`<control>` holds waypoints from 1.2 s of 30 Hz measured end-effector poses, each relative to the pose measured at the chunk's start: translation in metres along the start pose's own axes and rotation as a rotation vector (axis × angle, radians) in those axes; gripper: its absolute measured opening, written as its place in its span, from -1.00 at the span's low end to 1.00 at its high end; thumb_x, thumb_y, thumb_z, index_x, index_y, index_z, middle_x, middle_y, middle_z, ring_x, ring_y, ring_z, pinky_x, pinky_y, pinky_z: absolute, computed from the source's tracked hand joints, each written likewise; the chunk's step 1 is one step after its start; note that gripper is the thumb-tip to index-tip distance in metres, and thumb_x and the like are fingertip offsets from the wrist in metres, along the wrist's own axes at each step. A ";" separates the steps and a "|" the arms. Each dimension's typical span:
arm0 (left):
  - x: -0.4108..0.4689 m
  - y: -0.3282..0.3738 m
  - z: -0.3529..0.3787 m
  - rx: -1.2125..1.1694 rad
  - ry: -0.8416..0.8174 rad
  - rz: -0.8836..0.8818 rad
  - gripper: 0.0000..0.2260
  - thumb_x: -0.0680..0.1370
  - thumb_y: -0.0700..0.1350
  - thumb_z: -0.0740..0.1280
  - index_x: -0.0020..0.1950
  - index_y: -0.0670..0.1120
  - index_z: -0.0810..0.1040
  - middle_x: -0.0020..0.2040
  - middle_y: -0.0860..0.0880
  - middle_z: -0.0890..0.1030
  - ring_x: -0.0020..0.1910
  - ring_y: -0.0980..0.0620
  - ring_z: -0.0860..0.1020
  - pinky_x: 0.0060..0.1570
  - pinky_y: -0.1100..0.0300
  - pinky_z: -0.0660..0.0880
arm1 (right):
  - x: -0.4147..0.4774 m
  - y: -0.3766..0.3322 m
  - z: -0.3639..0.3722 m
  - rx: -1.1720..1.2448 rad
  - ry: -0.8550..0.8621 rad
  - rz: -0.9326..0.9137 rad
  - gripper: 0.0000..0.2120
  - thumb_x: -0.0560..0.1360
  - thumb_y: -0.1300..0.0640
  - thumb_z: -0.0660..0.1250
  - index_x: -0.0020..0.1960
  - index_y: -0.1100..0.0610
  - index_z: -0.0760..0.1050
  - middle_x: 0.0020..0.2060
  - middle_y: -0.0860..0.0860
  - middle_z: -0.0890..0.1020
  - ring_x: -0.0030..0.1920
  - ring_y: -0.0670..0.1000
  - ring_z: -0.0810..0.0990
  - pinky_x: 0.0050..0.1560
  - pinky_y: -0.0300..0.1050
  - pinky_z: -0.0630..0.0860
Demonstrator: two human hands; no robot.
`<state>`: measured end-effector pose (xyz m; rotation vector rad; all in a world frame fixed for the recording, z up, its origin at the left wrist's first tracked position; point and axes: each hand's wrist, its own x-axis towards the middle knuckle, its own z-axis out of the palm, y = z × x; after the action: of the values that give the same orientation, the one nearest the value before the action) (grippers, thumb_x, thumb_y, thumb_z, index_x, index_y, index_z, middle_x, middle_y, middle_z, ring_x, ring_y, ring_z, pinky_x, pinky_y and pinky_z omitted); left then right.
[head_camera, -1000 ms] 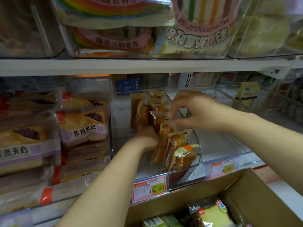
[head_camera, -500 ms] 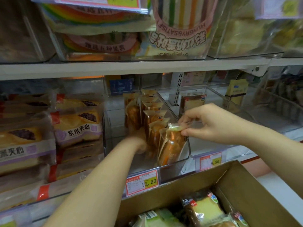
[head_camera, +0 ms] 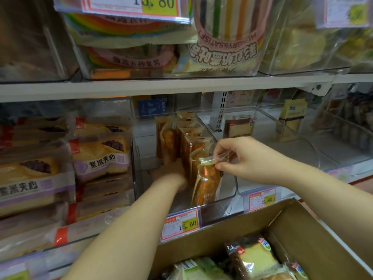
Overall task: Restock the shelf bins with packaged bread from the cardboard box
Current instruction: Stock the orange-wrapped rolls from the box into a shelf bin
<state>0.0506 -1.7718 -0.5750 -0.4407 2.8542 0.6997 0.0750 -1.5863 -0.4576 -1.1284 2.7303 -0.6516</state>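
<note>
Upright, bread packet (head_camera: pixel 207 182), top pinched in right hand (head_camera: pixel 248 158) (left hand (head_camera: pixel 171 171) beside)

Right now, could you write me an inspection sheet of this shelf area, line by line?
Surface: white shelf with bins on it.
Job's things: bread packs stand in a row in the middle bin; cardboard box below holds more.
Clutter: nothing seen.
Hands: left hand rests against the row; right hand pinches the top of the front pack.
Cables: nothing seen.
Surroundings: price tag on the bin; purple-label bread left; rainbow cake above.
</note>
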 end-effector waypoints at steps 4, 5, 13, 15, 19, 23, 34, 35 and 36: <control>-0.009 0.006 -0.020 0.020 -0.068 0.110 -0.46 0.49 -0.17 0.41 0.44 -0.01 0.33 0.46 -0.12 0.27 0.34 -0.16 0.38 0.27 0.05 0.40 | -0.008 0.004 -0.003 -0.076 -0.007 -0.022 -0.90 0.50 0.15 0.36 -0.06 -0.04 0.52 -0.10 -0.13 0.62 -0.06 -0.12 0.60 0.02 -0.04 0.56; -0.012 0.007 -0.025 -0.002 -0.060 0.144 -0.50 0.50 -0.19 0.40 0.42 -0.06 0.37 0.41 -0.12 0.35 0.34 -0.13 0.39 0.25 0.11 0.36 | -0.009 0.005 -0.003 -0.106 -0.008 -0.027 -0.89 0.51 0.16 0.35 -0.05 -0.04 0.52 -0.09 -0.13 0.63 -0.06 -0.12 0.61 0.02 -0.05 0.57; -0.022 0.008 -0.033 -0.143 -0.105 0.170 -0.62 0.50 -0.13 0.41 0.31 -0.08 0.49 0.28 -0.08 0.51 0.24 -0.06 0.46 0.07 0.25 0.32 | -0.012 0.000 -0.013 -0.249 0.036 -0.041 -0.85 0.53 0.21 0.31 0.04 0.01 0.57 -0.09 -0.05 0.64 -0.07 -0.09 0.62 0.00 -0.08 0.57; -0.021 0.009 -0.030 -0.148 -0.093 0.175 -0.63 0.51 -0.12 0.41 0.30 -0.08 0.50 0.29 -0.09 0.50 0.24 -0.07 0.46 0.09 0.24 0.33 | -0.012 -0.001 -0.020 -0.266 0.058 -0.040 -0.84 0.53 0.20 0.31 0.05 0.01 0.57 -0.09 -0.06 0.64 -0.08 -0.10 0.61 0.00 -0.12 0.57; -0.015 0.011 -0.020 -0.154 -0.020 0.160 -0.71 0.53 -0.11 0.37 0.25 -0.08 0.53 0.38 -0.13 0.37 0.25 -0.11 0.44 0.21 0.21 0.35 | -0.011 -0.003 -0.016 -0.317 0.015 -0.076 -0.84 0.53 0.22 0.30 0.04 0.02 0.57 -0.10 -0.05 0.64 -0.08 -0.08 0.61 -0.01 -0.09 0.57; -0.014 0.014 -0.012 -0.154 0.034 0.116 -0.85 0.53 -0.11 0.35 0.09 -0.06 0.57 0.42 -0.15 0.27 0.18 -0.14 0.47 0.23 0.13 0.40 | -0.007 -0.005 0.001 -0.409 -0.062 -0.077 -0.81 0.54 0.26 0.25 0.04 0.03 0.56 -0.11 -0.02 0.63 -0.07 -0.02 0.60 0.00 -0.05 0.55; -0.005 0.006 -0.025 -0.593 0.159 -0.048 -0.53 0.50 -0.15 0.37 0.39 -0.11 0.39 0.31 -0.15 0.48 0.27 -0.16 0.47 0.24 0.03 0.44 | -0.012 -0.006 0.016 -0.526 -0.161 -0.110 -0.86 0.57 0.07 0.22 0.11 -0.06 0.49 0.00 -0.10 0.53 0.08 -0.07 0.44 0.10 -0.23 0.27; -0.004 0.006 -0.024 -0.637 0.174 -0.066 -0.52 0.51 -0.16 0.34 0.42 -0.11 0.36 0.32 -0.17 0.46 0.28 -0.17 0.46 0.26 -0.01 0.43 | -0.014 -0.007 0.014 -0.485 -0.141 -0.111 -0.84 0.56 -0.01 0.25 0.12 -0.07 0.50 0.02 -0.13 0.53 0.09 -0.10 0.43 0.14 -0.23 0.28; -0.003 0.007 -0.024 -0.689 0.193 -0.082 -0.52 0.52 -0.19 0.32 0.43 -0.12 0.33 0.32 -0.18 0.45 0.28 -0.19 0.46 0.27 -0.04 0.43 | -0.016 -0.007 0.012 -0.451 -0.118 -0.108 -0.80 0.54 -0.07 0.27 0.14 -0.08 0.51 0.03 -0.16 0.53 0.09 -0.13 0.43 0.17 -0.22 0.31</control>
<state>0.0493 -1.7766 -0.5507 -0.7393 2.6593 1.7049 0.0942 -1.5837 -0.4667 -1.3553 2.8020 0.0335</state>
